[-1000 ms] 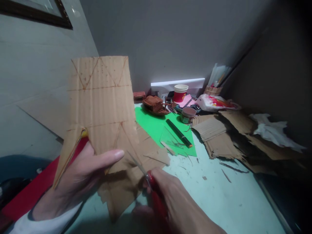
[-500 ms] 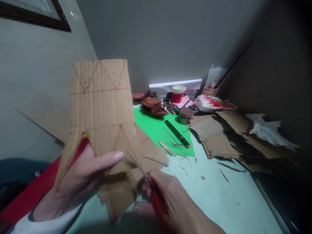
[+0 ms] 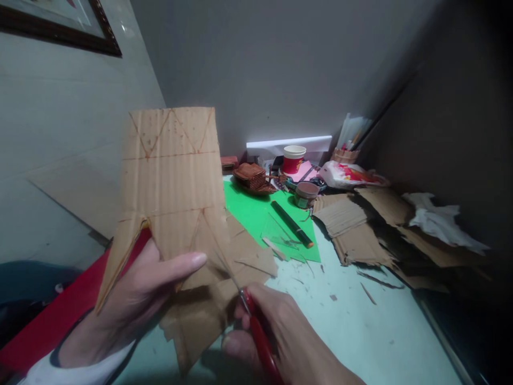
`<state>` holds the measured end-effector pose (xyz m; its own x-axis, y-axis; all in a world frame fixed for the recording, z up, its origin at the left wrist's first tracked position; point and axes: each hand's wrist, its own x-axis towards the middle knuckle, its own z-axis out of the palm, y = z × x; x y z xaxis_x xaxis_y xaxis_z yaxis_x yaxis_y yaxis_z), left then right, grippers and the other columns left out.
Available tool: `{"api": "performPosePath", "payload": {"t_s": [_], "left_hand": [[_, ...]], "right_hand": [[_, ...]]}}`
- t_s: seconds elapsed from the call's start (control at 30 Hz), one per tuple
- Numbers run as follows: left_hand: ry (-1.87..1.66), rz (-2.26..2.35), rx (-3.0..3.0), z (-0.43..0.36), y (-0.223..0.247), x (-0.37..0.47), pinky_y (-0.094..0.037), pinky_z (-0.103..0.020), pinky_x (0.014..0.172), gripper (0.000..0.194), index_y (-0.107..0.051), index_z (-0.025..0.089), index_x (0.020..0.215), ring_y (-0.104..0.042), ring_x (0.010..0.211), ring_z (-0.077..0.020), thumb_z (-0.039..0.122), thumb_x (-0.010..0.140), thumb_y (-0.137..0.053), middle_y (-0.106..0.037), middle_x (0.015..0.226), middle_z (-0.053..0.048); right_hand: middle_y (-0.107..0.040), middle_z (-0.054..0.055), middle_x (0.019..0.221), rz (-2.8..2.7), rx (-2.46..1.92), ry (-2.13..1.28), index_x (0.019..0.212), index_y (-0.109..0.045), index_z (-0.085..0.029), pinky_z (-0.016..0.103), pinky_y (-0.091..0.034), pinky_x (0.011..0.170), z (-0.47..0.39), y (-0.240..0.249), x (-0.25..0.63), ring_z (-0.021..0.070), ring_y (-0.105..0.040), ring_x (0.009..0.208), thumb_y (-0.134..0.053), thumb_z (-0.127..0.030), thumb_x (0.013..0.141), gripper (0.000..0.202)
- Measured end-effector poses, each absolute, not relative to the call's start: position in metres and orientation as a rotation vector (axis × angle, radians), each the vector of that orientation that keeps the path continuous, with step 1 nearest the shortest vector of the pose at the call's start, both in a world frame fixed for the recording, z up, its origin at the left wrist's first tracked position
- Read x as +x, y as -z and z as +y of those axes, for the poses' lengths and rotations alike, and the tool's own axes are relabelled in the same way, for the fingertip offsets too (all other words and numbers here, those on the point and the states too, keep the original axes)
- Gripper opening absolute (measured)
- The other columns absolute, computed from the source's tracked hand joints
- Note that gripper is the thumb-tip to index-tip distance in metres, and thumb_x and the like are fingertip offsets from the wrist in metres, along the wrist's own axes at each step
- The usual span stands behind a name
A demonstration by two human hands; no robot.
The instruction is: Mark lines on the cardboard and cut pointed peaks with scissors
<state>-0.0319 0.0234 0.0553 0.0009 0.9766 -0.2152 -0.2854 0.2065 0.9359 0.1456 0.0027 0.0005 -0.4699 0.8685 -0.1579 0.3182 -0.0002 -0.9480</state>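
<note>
An upright piece of corrugated cardboard [image 3: 176, 182] bears brown zigzag lines near its top and two lines across; a V-shaped notch is cut in its lower left. My left hand [image 3: 148, 291] grips its lower part, thumb lying across the front and the other fingers mostly hidden behind. In my right hand [image 3: 276, 326] are red-handled scissors [image 3: 262, 339], fingers wrapped round the handles. Their thin blades point up and left at the cardboard's lower right, beside a drawn slanting line. Some blur hides how far apart the blades are.
Cardboard scraps [image 3: 200, 326] lie below the hands, more [image 3: 356, 230] at the right. A green sheet [image 3: 248, 214] carries a black marker [image 3: 292, 224]. Behind stand a red cup [image 3: 293, 160], a small jar [image 3: 306, 195] and a brown cardboard model [image 3: 252, 179].
The cardboard and my left hand have shifted slightly right and down in view. The scissors remain at the cardboard's lower right, with little movement of my right hand.
</note>
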Motion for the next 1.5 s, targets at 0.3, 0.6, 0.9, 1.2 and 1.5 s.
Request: {"api": "performPosePath", "payload": {"t_s": [0.3, 0.6, 0.9, 1.2, 1.5], "left_hand": [[-1.213, 1.098, 0.627, 0.021, -0.048, -0.037, -0.063, -0.042, 0.09, 0.087, -0.05, 0.034, 0.144, -0.078, 0.093, -0.0336, 0.01, 0.065, -0.079, -0.083, 0.098, -0.001], [-1.188, 1.015, 0.742, 0.024, -0.04, -0.044, -0.06, -0.048, 0.098, 0.086, -0.048, 0.031, 0.147, -0.073, 0.108, -0.0371, 0.013, 0.068, -0.078, -0.081, 0.106, -0.005], [-1.227, 1.02, 0.752, 0.022, -0.041, -0.044, -0.063, -0.045, 0.09, 0.073, -0.058, 0.03, 0.136, -0.073, 0.107, -0.0384, 0.014, 0.067, -0.079, -0.081, 0.109, -0.005], [-1.305, 1.014, 0.793, 0.032, -0.035, -0.045, -0.05, -0.043, 0.111, 0.065, -0.058, 0.026, 0.137, -0.058, 0.132, -0.0335, 0.026, 0.076, -0.081, -0.075, 0.126, -0.005], [-1.411, 1.044, 0.875, 0.032, -0.029, -0.043, -0.051, -0.041, 0.109, 0.07, -0.058, 0.025, 0.138, -0.06, 0.13, -0.0337, 0.035, 0.074, -0.084, -0.077, 0.118, -0.006]], "right_hand": [[-0.052, -0.001, 0.071, -1.838, -1.192, -1.419, 0.073, -0.047, -0.022, 0.028, -0.036, 0.057, 0.007, 0.001, 0.146, 0.0156, -0.046, 0.065, -0.068, -0.04, 0.075, 0.028], [-0.045, -0.003, 0.061, -1.811, -1.118, -1.375, 0.067, -0.041, -0.023, 0.027, -0.028, 0.051, 0.011, 0.025, 0.14, 0.0133, -0.04, 0.056, -0.067, -0.046, 0.076, 0.036], [-0.039, -0.006, 0.057, -1.828, -1.217, -1.319, 0.061, -0.039, -0.022, 0.025, -0.024, 0.05, 0.013, 0.018, 0.133, 0.011, -0.035, 0.054, -0.061, -0.035, 0.079, 0.031], [-0.039, -0.005, 0.055, -1.881, -1.244, -1.149, 0.06, -0.038, -0.022, 0.026, -0.025, 0.05, 0.018, 0.027, 0.128, 0.0108, -0.034, 0.055, -0.053, -0.035, 0.085, 0.032], [-0.034, -0.005, 0.055, -1.974, -1.206, -1.033, 0.061, -0.037, -0.021, 0.027, -0.021, 0.048, 0.021, 0.049, 0.129, 0.0108, -0.033, 0.053, -0.055, -0.045, 0.085, 0.038]]}}
